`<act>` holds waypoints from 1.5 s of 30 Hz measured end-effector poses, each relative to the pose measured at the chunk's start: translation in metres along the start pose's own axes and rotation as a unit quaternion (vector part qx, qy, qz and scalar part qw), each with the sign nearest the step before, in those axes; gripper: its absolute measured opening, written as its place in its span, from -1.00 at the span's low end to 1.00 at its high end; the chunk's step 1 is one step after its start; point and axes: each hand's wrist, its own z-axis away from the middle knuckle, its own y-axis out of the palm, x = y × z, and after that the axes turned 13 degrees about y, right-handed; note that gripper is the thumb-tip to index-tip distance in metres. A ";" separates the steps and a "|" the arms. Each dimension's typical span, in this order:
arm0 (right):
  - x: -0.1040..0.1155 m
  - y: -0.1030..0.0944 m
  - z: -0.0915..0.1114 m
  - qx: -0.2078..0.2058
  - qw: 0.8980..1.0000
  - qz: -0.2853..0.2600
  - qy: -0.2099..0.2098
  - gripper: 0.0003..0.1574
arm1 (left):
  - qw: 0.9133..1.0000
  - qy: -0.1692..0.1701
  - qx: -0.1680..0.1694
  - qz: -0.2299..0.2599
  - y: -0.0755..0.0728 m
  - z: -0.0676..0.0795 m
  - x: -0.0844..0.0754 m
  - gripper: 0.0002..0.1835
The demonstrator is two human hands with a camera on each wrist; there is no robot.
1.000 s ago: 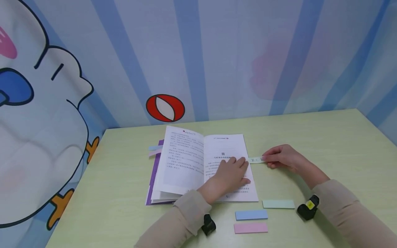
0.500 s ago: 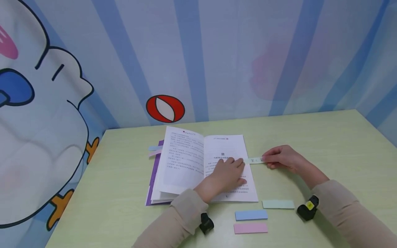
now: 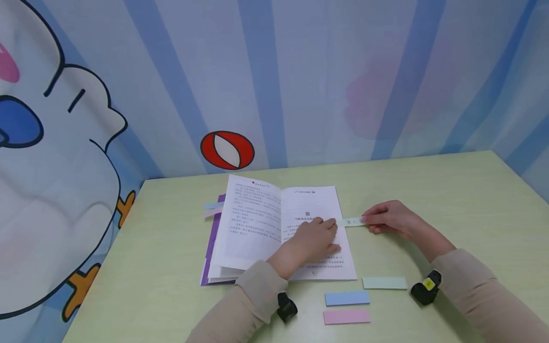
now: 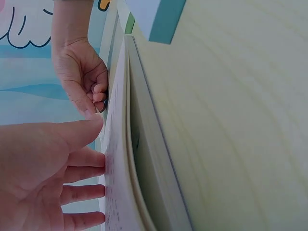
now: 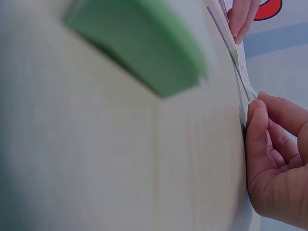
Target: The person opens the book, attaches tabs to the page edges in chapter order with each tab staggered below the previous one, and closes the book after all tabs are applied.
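An open book (image 3: pixel 253 228) with printed pages and a purple cover edge lies on the table. My left hand (image 3: pixel 312 240) rests on its right page, fingertips touching the paper near the outer edge; in the left wrist view the fingers (image 4: pixel 84 194) are straight. A pale green sticky note strip (image 3: pixel 352 222) with handwriting sticks out past the page's right edge. My right hand (image 3: pixel 392 218) pinches the strip's outer end between thumb and fingertips, as the right wrist view also shows. The strip's inner end lies by my left fingertips.
Nearer the front are a green sticky note pad (image 3: pixel 384 283), a blue pad (image 3: pixel 347 298) and a pink pad (image 3: pixel 346 317). Blue and pink tabs (image 3: pixel 214 206) stick out from the book's left side. A patterned curtain (image 3: pixel 309 85) hangs behind the table.
My left hand has slid slightly left across the page, away from its right edge, and more of the strip shows. The right hand has stayed in place, pinching the strip.
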 end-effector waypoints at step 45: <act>0.001 0.000 0.000 0.000 1.000 0.001 0.005 -0.63 | 0.997 -0.022 -0.034 -0.063 0.003 -0.020 -0.003 -0.48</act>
